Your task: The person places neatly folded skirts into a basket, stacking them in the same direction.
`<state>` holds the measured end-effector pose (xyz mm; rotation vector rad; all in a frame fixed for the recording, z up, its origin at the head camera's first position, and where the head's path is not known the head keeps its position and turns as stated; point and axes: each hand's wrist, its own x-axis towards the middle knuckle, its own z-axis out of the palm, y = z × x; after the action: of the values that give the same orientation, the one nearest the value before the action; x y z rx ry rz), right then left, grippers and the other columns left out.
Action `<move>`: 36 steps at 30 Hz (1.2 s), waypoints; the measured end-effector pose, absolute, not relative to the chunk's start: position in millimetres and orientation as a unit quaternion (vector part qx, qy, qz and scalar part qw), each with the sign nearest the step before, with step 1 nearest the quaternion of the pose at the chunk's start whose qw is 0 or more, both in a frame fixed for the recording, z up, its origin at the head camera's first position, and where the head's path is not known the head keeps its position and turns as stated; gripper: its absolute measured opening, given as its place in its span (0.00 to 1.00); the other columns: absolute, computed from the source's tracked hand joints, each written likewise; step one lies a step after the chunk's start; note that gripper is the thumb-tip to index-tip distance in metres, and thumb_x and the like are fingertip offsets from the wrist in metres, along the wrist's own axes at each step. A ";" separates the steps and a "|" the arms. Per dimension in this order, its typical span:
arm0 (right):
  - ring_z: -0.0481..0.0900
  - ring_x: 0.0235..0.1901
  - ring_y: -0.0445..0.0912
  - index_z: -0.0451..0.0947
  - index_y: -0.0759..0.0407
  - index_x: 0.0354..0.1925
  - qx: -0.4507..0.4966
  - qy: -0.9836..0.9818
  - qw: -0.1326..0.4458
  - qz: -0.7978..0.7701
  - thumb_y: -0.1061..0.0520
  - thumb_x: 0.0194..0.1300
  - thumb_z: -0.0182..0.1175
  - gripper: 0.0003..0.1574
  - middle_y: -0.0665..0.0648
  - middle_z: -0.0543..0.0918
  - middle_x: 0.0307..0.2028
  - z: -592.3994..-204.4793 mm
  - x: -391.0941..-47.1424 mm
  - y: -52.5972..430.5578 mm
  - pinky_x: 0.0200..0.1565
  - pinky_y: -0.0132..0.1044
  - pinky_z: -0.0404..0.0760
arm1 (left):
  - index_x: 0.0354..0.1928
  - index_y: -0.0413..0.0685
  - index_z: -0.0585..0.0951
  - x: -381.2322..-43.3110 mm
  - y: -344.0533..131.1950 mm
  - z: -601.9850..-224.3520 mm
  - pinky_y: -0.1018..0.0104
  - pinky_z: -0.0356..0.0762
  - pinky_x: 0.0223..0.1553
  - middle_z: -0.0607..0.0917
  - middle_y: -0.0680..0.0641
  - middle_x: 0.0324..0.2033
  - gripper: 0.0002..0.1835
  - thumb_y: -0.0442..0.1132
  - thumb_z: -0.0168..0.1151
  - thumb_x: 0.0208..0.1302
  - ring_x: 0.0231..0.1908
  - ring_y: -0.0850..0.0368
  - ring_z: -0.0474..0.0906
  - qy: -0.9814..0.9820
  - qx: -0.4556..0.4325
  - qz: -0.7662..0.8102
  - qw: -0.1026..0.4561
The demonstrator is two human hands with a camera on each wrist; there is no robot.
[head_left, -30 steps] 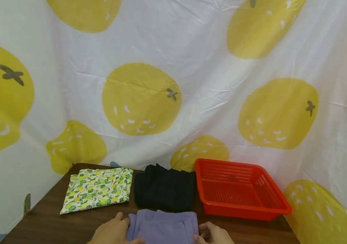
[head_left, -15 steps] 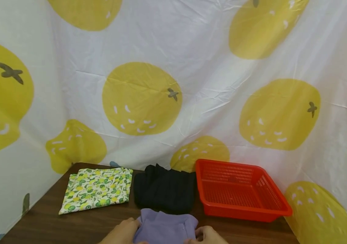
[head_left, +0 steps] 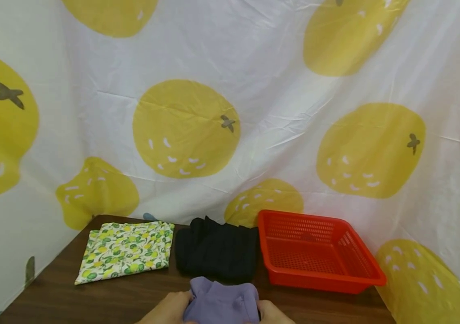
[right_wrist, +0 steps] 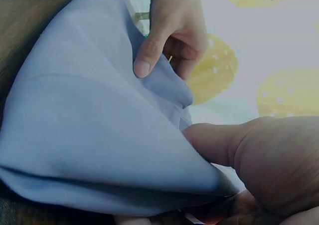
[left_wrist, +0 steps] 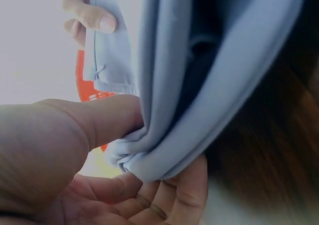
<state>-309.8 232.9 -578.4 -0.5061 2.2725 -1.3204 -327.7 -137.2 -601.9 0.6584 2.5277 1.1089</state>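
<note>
A folded purple garment (head_left: 222, 300) is at the near middle of the table in the head view, its far edge bunched and curved upward. My left hand (head_left: 170, 308) grips its left side; in the left wrist view the thumb lies over the layered folds (left_wrist: 164, 85) and the fingers curl beneath them. My right hand (head_left: 273, 312) holds the right side, its thumb on top in the right wrist view and the fingers partly hidden under the cloth. A short gathered edge shows on the garment near the right hand in the left wrist view.
Just beyond the garment lies a folded black cloth (head_left: 217, 252). Left of that is a folded lemon-print cloth (head_left: 126, 252). A red plastic basket (head_left: 323, 279) stands on the right of the brown table (head_left: 51, 297), and a lemon-patterned white curtain (head_left: 270, 90) hangs behind.
Both hands have drawn closer together, the left one moving right. The purple garment has gone from lying wide and flat to narrower, with its sides gathered in the hands.
</note>
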 end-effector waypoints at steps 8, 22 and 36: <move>0.88 0.58 0.39 0.80 0.68 0.75 -0.231 0.785 0.266 -0.510 0.44 0.76 0.78 0.43 0.52 0.94 0.62 -523.5 -283.9 222.0 0.62 0.38 0.90 | 0.39 0.53 0.92 -326.0 -137.1 -605.5 0.60 0.86 0.36 0.93 0.55 0.33 0.08 0.44 0.85 0.69 0.34 0.59 0.89 0.874 0.214 0.402 0.167; 0.89 0.57 0.53 0.73 0.58 0.82 -0.144 0.788 0.243 -0.546 0.62 0.74 0.74 0.44 0.57 0.92 0.64 -477.4 -262.8 212.5 0.69 0.56 0.92 | 0.75 0.31 0.80 -271.1 -120.2 -506.2 0.28 0.88 0.62 0.94 0.33 0.59 0.32 0.37 0.79 0.76 0.57 0.31 0.94 0.867 0.189 0.440 0.140; 0.97 0.50 0.56 0.63 0.62 0.86 -0.170 0.807 0.106 -0.556 0.61 0.80 0.73 0.47 0.67 0.95 0.56 -411.2 -275.2 230.7 0.48 0.55 0.98 | 0.71 0.40 0.82 -269.6 -105.9 -439.5 0.49 0.93 0.53 0.94 0.40 0.61 0.31 0.50 0.80 0.78 0.58 0.47 0.94 0.863 0.172 0.476 -0.018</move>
<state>-275.2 230.7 -411.2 -0.4995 2.3768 -1.6384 -269.6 -105.9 -439.5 0.5455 2.7417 1.5121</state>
